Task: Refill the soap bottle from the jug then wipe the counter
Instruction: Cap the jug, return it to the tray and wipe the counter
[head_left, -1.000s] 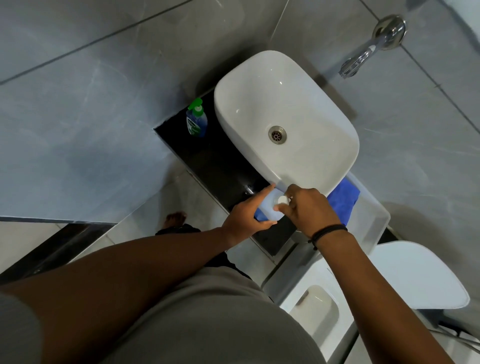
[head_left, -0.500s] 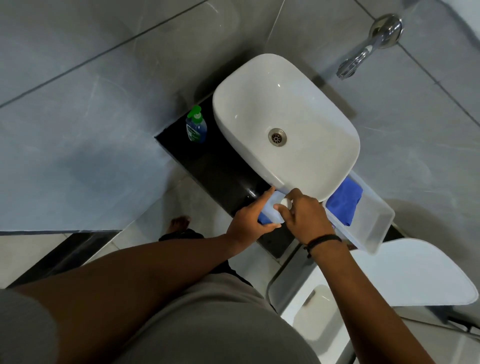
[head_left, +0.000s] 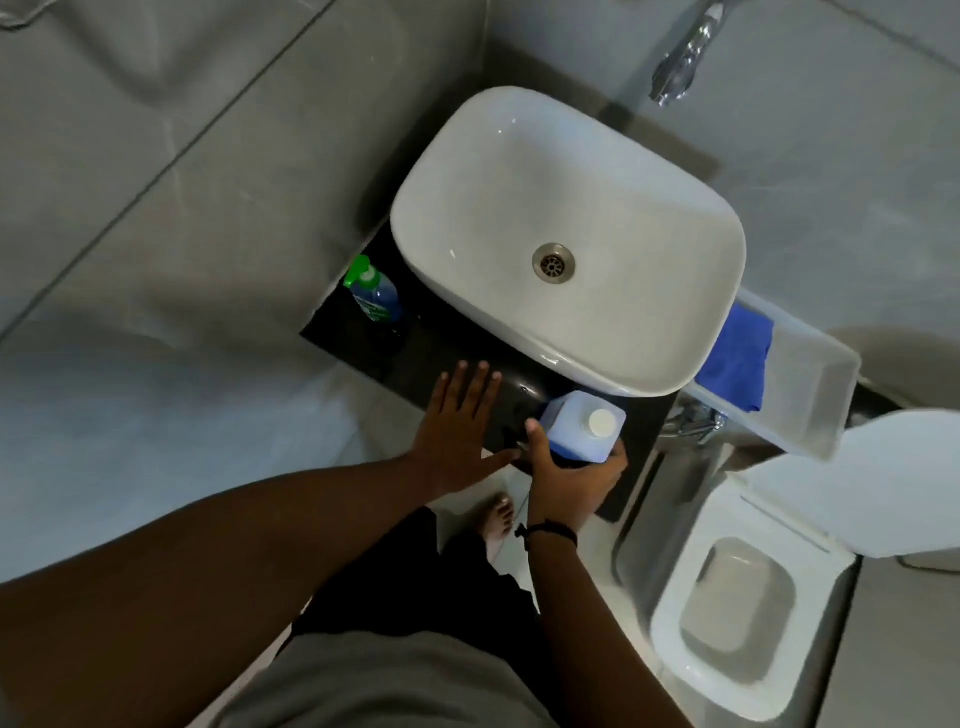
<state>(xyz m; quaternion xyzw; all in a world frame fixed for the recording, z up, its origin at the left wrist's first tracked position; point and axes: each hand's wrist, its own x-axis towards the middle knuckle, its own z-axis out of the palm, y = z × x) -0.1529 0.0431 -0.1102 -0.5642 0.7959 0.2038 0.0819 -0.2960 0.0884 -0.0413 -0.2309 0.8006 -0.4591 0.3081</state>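
Jug (head_left: 581, 427) with white cap (head_left: 601, 422) on, low centre of frame on the dark counter (head_left: 457, 358), is gripped round its body by the right hand (head_left: 569, 480). Left hand (head_left: 460, 423) is spread flat, empty, just left of it. Soap bottle (head_left: 375, 295) stands at centre left, well apart, beside the basin (head_left: 566, 234). Blue cloth (head_left: 737, 361) is untouched at right. Step judged as early refill; next the cap must be unscrewed and the bottle fetched.
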